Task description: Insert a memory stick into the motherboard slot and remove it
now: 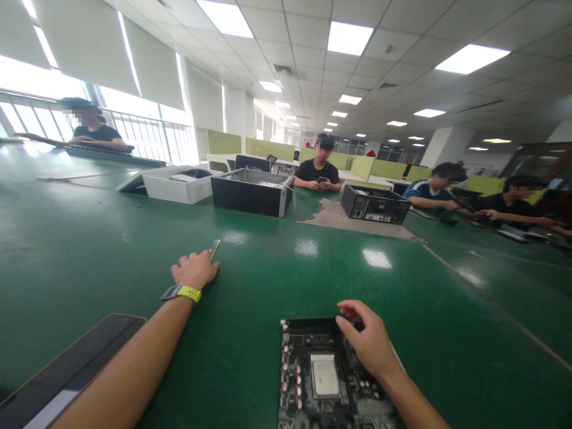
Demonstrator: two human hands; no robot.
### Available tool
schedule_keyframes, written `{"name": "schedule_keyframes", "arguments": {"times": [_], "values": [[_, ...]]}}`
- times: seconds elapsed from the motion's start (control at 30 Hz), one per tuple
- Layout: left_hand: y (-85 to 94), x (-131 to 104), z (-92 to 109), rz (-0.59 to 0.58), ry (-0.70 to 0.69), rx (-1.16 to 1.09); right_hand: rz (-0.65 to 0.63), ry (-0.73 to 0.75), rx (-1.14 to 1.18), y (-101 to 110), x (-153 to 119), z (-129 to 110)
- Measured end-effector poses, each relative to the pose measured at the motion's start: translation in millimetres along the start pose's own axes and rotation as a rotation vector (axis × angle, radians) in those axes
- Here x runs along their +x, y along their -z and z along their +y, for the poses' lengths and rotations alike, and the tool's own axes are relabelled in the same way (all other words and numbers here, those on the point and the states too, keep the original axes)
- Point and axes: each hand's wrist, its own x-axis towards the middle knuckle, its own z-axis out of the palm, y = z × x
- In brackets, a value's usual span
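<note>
Ceiling panels lit a long office with pale blinds as a green bench [254, 333] stretched before me, watched from my distant station through the head camera. At full reach, my left hand [195, 270], with a yellow-green watch strap [189, 292] behind it at the wrist, lay low over the bench top, its fingers beside a thin, slender piece [215, 249]. I could not tell whether they pinched that piece or merely met it; the piece pointed away from the fingertips, an angle that would suit a pinch at its near end.

Closer in, my right hand [364, 333] curved over the far right part of a circuit board [308, 342], thumb and fingers apart and grasping nothing I could see. Whether it touched the board was unclear; I judged the pose fit for steadying an edge. Below and left of that hand, the board lay flat, presumably so its parts faced up within reach, a square metal-topped chip [325, 375] among them.

Nearer the viewer than the left hand, a dark flat object [100, 336] lay beneath the forearm. Well beyond both hands sat a white case [179, 189], a dark case [250, 196] and a black case [375, 205], probably set back because of their bulk. Farther off, a seated person [304, 170] held a phone [322, 179].
</note>
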Motion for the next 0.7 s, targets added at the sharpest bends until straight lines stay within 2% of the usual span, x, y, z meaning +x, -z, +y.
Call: {"name": "schedule_keyframes", "arguments": {"times": [0.13,0.37,0.53,0.63,0.7], "values": [[-1.9,1.3,-3.7,-0.046,-0.023,-0.026,0.001,0.003,0.005,-0.2,-0.2,0.4],[-1.1,3.5,-1.4,0.018,-0.073,-0.118,-0.009,0.005,0.009,1.4,0.8,-4.3],[-1.0,7.5,-5.5,-0.034,-0.039,-0.189,-0.002,0.004,0.009,1.6,0.9,-4.7],[3.0,8.8,-3.4,-0.072,-0.015,-0.214,-0.007,-0.005,0.012,0.5,1.0,-2.8],[10.5,6.2,4.9,-0.029,-0.052,-0.254,-0.006,-0.029,0.022,-0.8,1.1,-1.4]]}}
